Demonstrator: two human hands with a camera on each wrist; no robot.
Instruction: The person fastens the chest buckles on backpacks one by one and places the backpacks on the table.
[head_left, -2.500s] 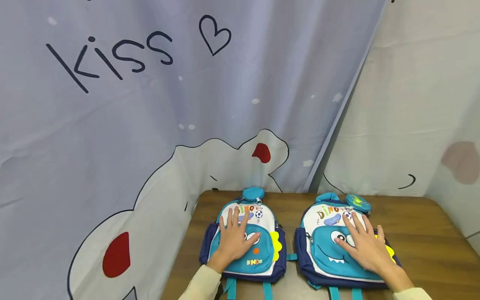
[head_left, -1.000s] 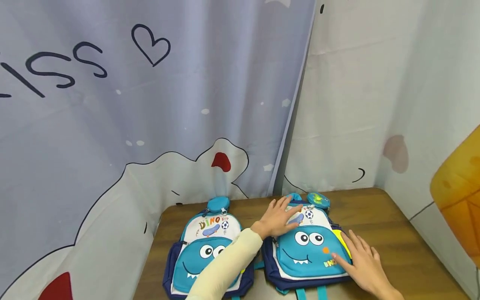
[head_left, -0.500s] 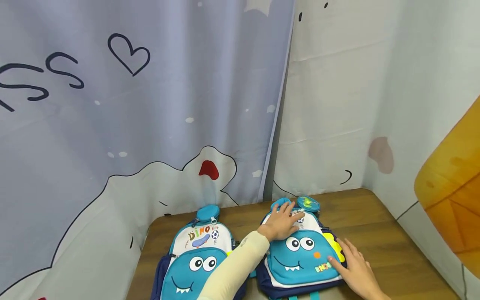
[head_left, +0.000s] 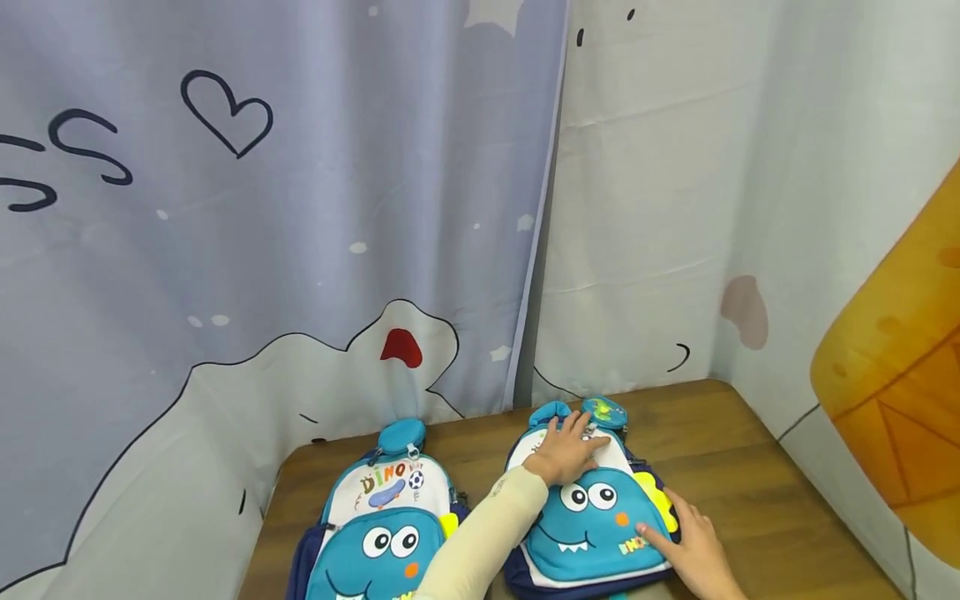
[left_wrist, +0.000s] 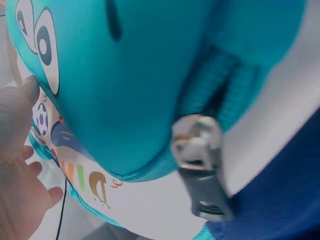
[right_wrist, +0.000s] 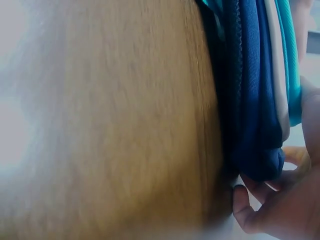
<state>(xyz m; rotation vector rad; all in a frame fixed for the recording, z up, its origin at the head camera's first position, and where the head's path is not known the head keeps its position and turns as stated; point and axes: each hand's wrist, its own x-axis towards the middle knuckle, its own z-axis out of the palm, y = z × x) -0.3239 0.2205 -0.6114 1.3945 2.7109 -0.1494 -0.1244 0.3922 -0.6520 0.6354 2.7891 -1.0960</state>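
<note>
A blue-and-white children's backpack (head_left: 592, 542) with a dinosaur face lies front up on the table. My left hand (head_left: 564, 454) rests on its white upper panel, fingers spread; in the left wrist view its fingers (left_wrist: 25, 185) lie beside the printed panel and the pocket. My right hand (head_left: 693, 546) is at that backpack's right side, thumb on the teal pocket and fingers along the yellow-scalloped edge. In the right wrist view, fingers (right_wrist: 244, 210) touch the navy side. A matching backpack (head_left: 390, 492) lies to the left, partly hidden by my left sleeve.
The brown wooden table (head_left: 780, 508) extends right of the backpacks. Printed curtains (head_left: 375, 208) hang close behind it and along both sides. Round teal coin pouches (head_left: 401, 437) hang at the tops of the backpacks.
My left hand has crossed from the left backpack to the right backpack's top panel. My right hand has slid from its front to its right side. The head view has turned right.
</note>
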